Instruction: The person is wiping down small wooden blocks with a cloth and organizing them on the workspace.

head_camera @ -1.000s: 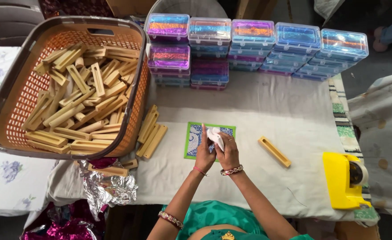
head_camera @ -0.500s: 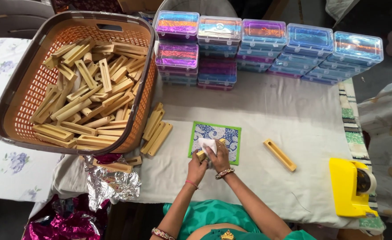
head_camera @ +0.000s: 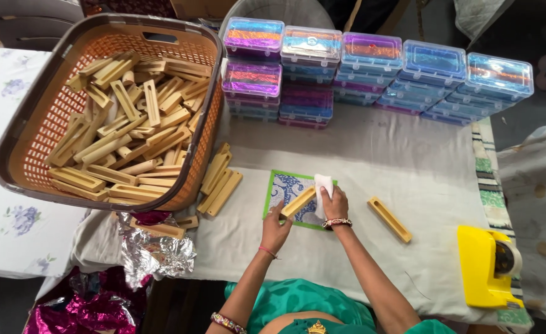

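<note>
A slotted wooden block (head_camera: 299,201) lies slanted on a green-edged blue patterned card (head_camera: 283,187) on the white cloth. My left hand (head_camera: 275,226) pinches the block's near end. My right hand (head_camera: 335,204) presses a folded white cloth (head_camera: 322,185) against the block's far end. A second slotted wooden block (head_camera: 389,219) lies alone on the cloth to the right of my right hand.
An orange basket (head_camera: 41,132) of several wooden blocks sits at the left, with more blocks (head_camera: 218,182) leaning beside it. Stacked clear plastic boxes (head_camera: 372,73) line the back. A yellow tape dispenser (head_camera: 486,266) stands at the right; crumpled foil (head_camera: 155,253) hangs off the front edge.
The wooden block, held raised between both hands a second ago, now lies on the patterned card, with the white cloth pressed at its far end.
</note>
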